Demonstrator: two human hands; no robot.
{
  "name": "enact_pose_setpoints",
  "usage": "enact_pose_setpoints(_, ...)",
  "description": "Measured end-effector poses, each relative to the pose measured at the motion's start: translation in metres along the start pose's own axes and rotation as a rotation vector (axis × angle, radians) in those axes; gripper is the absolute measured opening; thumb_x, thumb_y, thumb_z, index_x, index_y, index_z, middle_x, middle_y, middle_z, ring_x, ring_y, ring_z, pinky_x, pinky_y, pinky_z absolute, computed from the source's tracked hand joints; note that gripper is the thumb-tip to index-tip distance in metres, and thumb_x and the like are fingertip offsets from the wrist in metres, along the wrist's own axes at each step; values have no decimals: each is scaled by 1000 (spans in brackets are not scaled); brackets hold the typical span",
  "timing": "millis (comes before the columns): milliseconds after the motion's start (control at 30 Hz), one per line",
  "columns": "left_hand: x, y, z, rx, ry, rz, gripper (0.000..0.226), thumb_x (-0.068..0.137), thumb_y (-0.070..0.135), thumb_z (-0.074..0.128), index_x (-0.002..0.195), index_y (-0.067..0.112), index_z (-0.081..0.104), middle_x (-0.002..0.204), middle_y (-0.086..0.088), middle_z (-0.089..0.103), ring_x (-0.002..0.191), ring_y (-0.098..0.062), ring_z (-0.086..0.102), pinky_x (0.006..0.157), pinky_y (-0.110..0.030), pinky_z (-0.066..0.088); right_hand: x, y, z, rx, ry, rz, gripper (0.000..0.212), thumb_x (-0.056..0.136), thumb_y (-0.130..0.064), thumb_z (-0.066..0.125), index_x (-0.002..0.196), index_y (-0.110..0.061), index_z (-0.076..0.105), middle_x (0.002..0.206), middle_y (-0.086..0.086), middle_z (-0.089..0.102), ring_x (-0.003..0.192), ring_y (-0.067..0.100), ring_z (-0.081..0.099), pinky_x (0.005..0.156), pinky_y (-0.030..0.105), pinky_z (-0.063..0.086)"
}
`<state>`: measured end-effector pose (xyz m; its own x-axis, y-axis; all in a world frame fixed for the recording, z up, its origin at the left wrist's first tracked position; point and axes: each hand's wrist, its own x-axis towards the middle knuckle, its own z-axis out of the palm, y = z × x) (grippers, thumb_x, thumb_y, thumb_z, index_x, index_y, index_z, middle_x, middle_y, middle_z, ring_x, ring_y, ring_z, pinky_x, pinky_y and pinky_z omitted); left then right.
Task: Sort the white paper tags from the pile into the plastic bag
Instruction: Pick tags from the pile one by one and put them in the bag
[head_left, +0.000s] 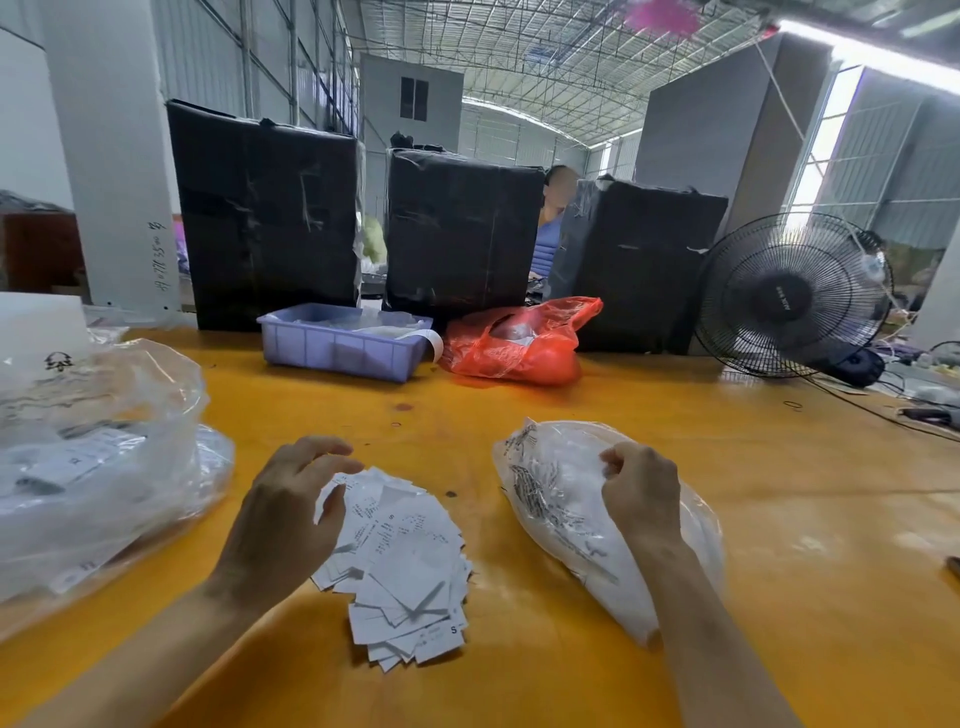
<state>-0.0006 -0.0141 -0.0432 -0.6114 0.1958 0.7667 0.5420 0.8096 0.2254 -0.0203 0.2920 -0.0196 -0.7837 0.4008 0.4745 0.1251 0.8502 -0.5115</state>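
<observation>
A pile of white paper tags (405, 561) with small black print lies fanned out on the yellow table (519, 415), front centre. My left hand (291, 514) hovers over the pile's left edge with fingers curled, its thumb and fingertips touching the top tags. To the right lies a clear plastic bag (561, 519) with black print, partly filled with white tags. My right hand (641, 493) grips the bag's upper film in a closed fist.
A large clear bag (98, 457) of packed goods fills the left side. At the back stand a lilac plastic bin (343, 343), a red plastic bag (519, 340), three black-wrapped boxes (462, 234) and a black fan (792, 296) with its cable trailing right.
</observation>
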Motion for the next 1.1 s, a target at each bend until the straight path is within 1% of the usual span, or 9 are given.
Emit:
enact_pose_setpoints(100, -2, 0, 1, -32, -51, -47, 34, 61, -20, 75, 87, 1, 72, 92, -13, 69, 86, -34, 65, 74, -35, 49, -3, -3, 1, -54, 13, 16, 21, 86, 0, 59, 104, -3, 68, 100, 14, 71, 95, 30, 66, 70, 31, 47)
enact_pose_setpoints(233, -3, 1, 2, -46, -111, -78, 29, 64, -17, 75, 87, 1, 72, 93, -12, 70, 87, -32, 66, 73, -36, 51, -4, -1, 5, -93, -164, -3, 14, 86, 0, 53, 83, -2, 67, 93, 11, 70, 85, 25, 65, 65, 29, 49)
enact_pose_setpoints(367, -2, 1, 2, -52, -100, -74, 29, 65, -17, 75, 87, 2, 73, 93, -12, 70, 87, -31, 66, 74, -36, 51, -3, -2, 6, -107, -184, -12, 24, 86, -1, 48, 96, -10, 69, 102, 3, 68, 93, 24, 61, 67, 27, 44)
enact_pose_setpoints(500, -2, 1, 1, -53, -109, -72, 28, 66, -16, 75, 87, 2, 73, 94, -12, 70, 88, -31, 65, 75, -37, 53, -4, -9, 4, 47, -51, -155, 23, 86, 3, 51, 94, -1, 72, 96, 11, 72, 94, 29, 64, 75, 35, 52)
enact_pose_setpoints(633, -2, 1, 2, -50, -117, -69, 28, 65, -16, 75, 87, 2, 73, 93, -13, 70, 88, -31, 66, 75, -36, 52, -7, -12, 0, 126, 170, -161, 19, 89, -4, 55, 97, -7, 72, 91, 11, 72, 90, 32, 64, 66, 28, 41)
enact_pose_setpoints(733, -2, 1, 2, -62, -112, -76, 26, 67, -14, 75, 87, 2, 73, 95, -11, 70, 90, -29, 65, 76, -34, 51, -7, -17, -1, 275, 187, -180, 14, 90, -5, 58, 93, -2, 71, 90, 12, 71, 88, 30, 64, 75, 31, 45)
enact_pose_setpoints(900, 2, 12, 0, -375, -65, -263, 10, 84, 18, 70, 94, 17, 69, 99, 4, 68, 91, -6, 62, 75, -19, 50, -28, -57, -6, 1097, -211, 32, 9, 89, -8, 62, 86, -5, 70, 68, 3, 71, 63, 11, 67, 59, 19, 53)
enact_pose_setpoints(1000, 9, 21, -6, -720, -235, -492, 64, 65, 77, 60, 102, 25, 65, 101, 11, 67, 95, -2, 63, 82, -20, 52, -50, -80, 4, 1170, -563, 2, 6, 84, -12, 66, 81, -10, 71, 68, 3, 71, 62, 11, 64, 55, 18, 50)
enact_pose_setpoints(1100, 9, 24, -8, -995, -434, -570, 104, 41, 95, 51, 113, 20, 63, 108, 3, 71, 102, -8, 65, 90, -29, 50, -70, -93, 16, 1078, -739, -105, 7, 81, -16, 70, 78, -11, 70, 66, 3, 70, 61, 10, 63, 56, 17, 47)
